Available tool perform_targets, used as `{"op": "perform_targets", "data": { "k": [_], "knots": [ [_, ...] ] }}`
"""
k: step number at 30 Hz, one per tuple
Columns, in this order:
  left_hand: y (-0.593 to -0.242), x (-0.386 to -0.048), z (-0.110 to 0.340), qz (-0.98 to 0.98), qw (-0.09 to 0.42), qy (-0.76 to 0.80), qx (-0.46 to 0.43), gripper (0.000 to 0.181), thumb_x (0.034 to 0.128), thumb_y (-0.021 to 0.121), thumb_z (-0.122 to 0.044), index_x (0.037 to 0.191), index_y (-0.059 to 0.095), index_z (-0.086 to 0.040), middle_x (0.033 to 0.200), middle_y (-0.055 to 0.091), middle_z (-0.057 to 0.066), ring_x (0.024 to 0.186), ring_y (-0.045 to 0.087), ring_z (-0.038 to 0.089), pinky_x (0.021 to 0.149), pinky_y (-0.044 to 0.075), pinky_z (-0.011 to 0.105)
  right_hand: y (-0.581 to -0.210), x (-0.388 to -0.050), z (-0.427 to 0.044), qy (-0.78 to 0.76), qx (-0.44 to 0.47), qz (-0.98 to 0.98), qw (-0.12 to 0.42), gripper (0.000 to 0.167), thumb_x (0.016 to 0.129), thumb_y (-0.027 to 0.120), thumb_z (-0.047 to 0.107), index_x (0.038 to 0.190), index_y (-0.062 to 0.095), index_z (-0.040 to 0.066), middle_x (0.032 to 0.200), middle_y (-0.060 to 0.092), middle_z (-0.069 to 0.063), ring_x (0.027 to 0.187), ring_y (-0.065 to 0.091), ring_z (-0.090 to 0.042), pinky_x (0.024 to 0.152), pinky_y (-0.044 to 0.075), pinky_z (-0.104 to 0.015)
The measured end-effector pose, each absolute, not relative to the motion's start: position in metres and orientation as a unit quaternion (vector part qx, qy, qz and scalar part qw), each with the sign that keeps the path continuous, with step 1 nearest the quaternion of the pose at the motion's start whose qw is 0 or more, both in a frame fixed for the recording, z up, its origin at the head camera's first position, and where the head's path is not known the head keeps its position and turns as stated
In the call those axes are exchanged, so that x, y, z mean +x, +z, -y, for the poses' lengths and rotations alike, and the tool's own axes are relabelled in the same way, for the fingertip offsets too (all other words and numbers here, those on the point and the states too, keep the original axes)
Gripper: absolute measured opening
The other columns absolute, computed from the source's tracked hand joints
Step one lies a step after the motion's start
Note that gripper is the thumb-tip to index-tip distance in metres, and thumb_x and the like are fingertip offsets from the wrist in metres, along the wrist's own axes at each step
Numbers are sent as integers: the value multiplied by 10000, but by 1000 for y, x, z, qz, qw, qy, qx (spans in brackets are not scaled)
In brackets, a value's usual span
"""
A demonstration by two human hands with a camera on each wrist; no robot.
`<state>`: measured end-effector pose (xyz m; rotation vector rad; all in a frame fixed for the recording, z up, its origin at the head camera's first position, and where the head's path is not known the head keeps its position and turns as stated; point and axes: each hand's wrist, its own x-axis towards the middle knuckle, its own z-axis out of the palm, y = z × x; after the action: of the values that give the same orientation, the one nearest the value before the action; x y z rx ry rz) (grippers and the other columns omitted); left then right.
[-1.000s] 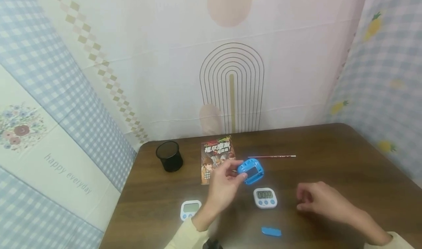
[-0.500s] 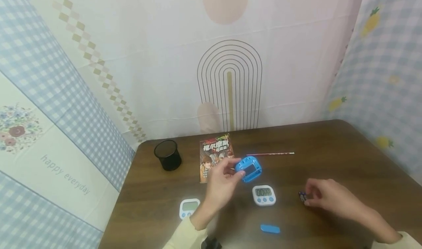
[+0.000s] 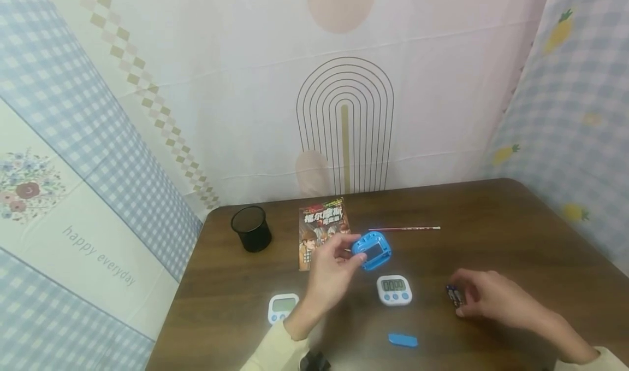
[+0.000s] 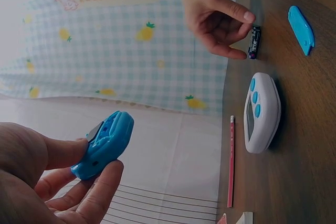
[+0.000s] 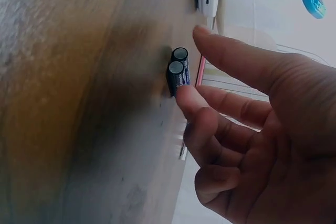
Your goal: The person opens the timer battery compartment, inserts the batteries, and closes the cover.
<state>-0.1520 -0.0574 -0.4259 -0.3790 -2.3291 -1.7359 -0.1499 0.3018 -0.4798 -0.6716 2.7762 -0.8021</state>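
Blue timer: the left hand [image 3: 331,272] pinches the blue timer [image 3: 375,251] above the bench [image 3: 491,223], thumb on one face and fingers on the other; its recessed side faces the head camera, and no battery can be made out in it.

Right hand: thumb and fingers stand apart, fingers loosely bent, beside the batteries; the right hand [image 3: 498,297] may be touching one, I cannot tell.

Batteries: the two batteries [image 5: 177,72] lie side by side on the bench, just beyond the fingertips.

Just changed: a second ago the batteries were out of sight at the right hand; now they show plainly, while the blue timer has hardly shifted.

Meaning: the batteries look loose and within easy reach, so the work appears to be at the battery handling, with the blue timer kept steady.

Blue strip: the blue strip [image 3: 403,340], probably the battery cover, lies apart on the bench.

White timer: the white timer [image 3: 394,290] showing digits lies between the batteries and the left hand.
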Motion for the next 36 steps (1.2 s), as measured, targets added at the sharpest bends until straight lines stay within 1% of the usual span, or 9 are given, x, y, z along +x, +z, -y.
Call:
{"op": "perform_targets", "data": {
  "k": [4,10,13,17,25,29,32,34,36],
  "knots": [
    [-426,-152,57,791,105,-589,-130,306,910,824,-49,1207,750,-70,1094,785,111,832,733,123,767,630,224,-481,-150,-302,-266,-221,-933,101,601,754,933,288,1249,682,59,722,575,146,614,502,8,548,438,-221],
    [-424,-152,57,789,103,-591,-130,303,916,820,-51,1209,747,-67,1107,783,116,844,735,129,769,630,224,-480,-152,-301,-266,-207,-933,123,590,750,922,138,1270,677,5,741,574,109,634,505,-10,575,454,-223],
    [-423,-152,57,789,97,-593,-128,303,919,818,-57,1213,747,-74,1110,781,110,847,729,120,771,632,227,-480,-152,-300,-268,-200,-934,128,574,756,912,114,1267,680,-5,740,574,105,634,507,-16,578,457,-223],
    [-424,-151,57,791,89,-593,-123,304,924,816,-66,1218,744,-88,1107,776,95,856,721,113,767,634,232,-483,-152,-302,-273,-207,-932,120,557,765,898,118,1260,681,-18,733,576,111,627,504,-8,570,458,-221],
    [-426,-151,57,791,89,-593,-121,304,923,819,-70,1216,746,-96,1094,774,87,851,715,103,759,633,232,-487,-152,-306,-281,-223,-929,95,463,797,886,162,1190,691,14,713,581,140,610,506,9,547,463,-220],
    [-426,-151,57,792,93,-590,-122,303,922,822,-77,1214,747,-96,1084,777,87,846,716,100,761,631,229,-486,-152,-309,-306,-230,-920,82,412,793,881,128,1142,673,56,726,607,142,615,539,5,542,490,-230],
    [-425,-151,57,794,92,-589,-122,303,923,821,-80,1215,746,-99,1082,775,84,848,714,97,755,629,226,-485,-153,-310,-331,-231,-911,84,428,780,872,85,1144,648,53,761,632,115,636,571,-10,552,522,-243],
    [-426,-151,56,794,91,-589,-120,303,924,821,-80,1216,745,-102,1083,774,81,848,711,96,751,629,226,-484,-154,-310,-370,-222,-896,106,445,791,849,53,1176,628,21,796,657,68,654,609,-45,565,558,-265],
    [-426,-151,56,794,91,-589,-119,303,924,820,-79,1217,745,-105,1081,772,80,849,710,97,748,629,226,-483,-155,-309,-428,-214,-867,138,459,815,801,3,1223,593,-36,836,686,-15,682,660,-114,596,605,-310]
  ]
}}
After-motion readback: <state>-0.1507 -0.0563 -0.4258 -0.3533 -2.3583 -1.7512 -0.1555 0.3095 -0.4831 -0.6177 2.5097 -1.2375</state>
